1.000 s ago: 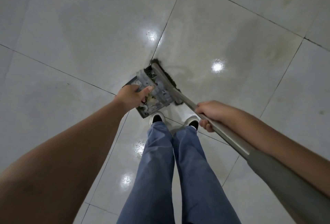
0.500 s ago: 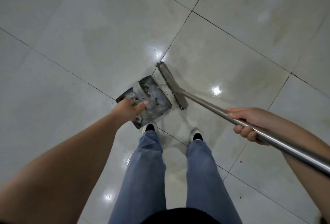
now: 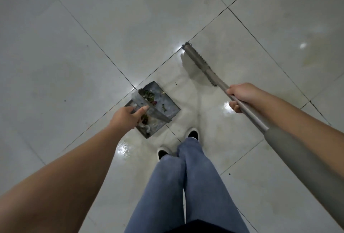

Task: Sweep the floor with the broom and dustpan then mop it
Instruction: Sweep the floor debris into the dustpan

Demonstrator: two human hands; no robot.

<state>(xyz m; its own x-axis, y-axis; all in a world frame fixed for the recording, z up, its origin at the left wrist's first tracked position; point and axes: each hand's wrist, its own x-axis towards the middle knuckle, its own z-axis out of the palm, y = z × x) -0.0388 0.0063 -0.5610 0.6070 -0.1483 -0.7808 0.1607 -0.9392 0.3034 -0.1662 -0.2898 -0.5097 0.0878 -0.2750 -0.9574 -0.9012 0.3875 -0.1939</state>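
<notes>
Your left hand (image 3: 126,116) grips the strap-like handle of the dustpan (image 3: 165,107), fingers curled round it and the thumb laid along its top, so the tray stays level and its load of green scraps and pale fluff sits toward the back. I cannot tell whether the dustpan rests on the floor (image 3: 74,46) or hangs just above it. Your right hand (image 3: 240,96) is wrapped round the metal shaft of the broom (image 3: 198,60), partway down it, which gives you reach; the broom head lies well beyond the dustpan's far right corner, apart from it, likely set to draw more dirt in. A dark speck (image 3: 175,83) sits on the tile between the dustpan and the broom head, and another (image 3: 229,173) lies nearer you than the dustpan, off to its right.

The bristles are hidden under the broom head, so their contact with the floor is unclear. The shaft's upper end runs out of frame. Your legs cover the tiles nearest you; no mop shows.
</notes>
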